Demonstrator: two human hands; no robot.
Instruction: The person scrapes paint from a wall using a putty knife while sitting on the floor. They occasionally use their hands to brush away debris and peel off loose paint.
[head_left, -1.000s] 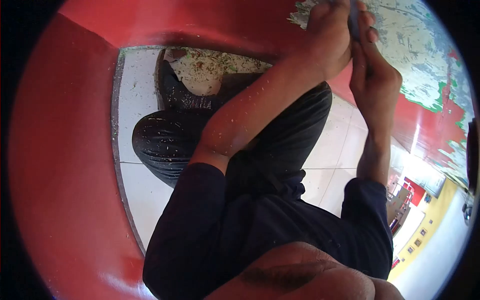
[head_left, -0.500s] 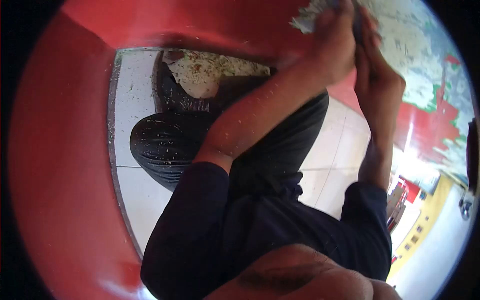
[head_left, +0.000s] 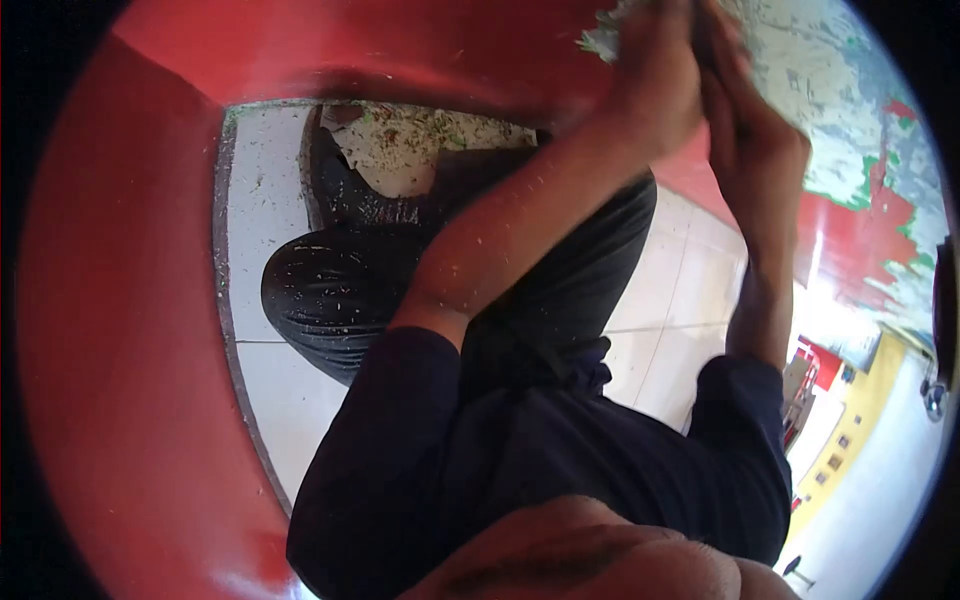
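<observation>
High in the view, my left hand [head_left: 655,75] and my right hand [head_left: 750,130] come together against the wall, both blurred by motion. Between them is a dark, narrow tool [head_left: 704,40], with the fingers of both hands closed around it; its working end is hidden and its kind does not show. Right by the hands, the wall [head_left: 800,110] is a patchwork of white, grey and green where the red paint is gone. Ragged pale flakes [head_left: 600,42] stand out at the edge of the red paint beside my left hand.
Red walls [head_left: 110,300] close in on the left and ahead. My bent knee [head_left: 325,285] rests on white floor tiles [head_left: 270,190], sprinkled with chips. Debris lies on a pale sheet-like piece [head_left: 405,165] near my foot. At the far right is a yellow band [head_left: 850,430].
Both hands and the tool have shifted slightly up and to the left along the wall, still together. The view has tilted a little; my legs stay put.
</observation>
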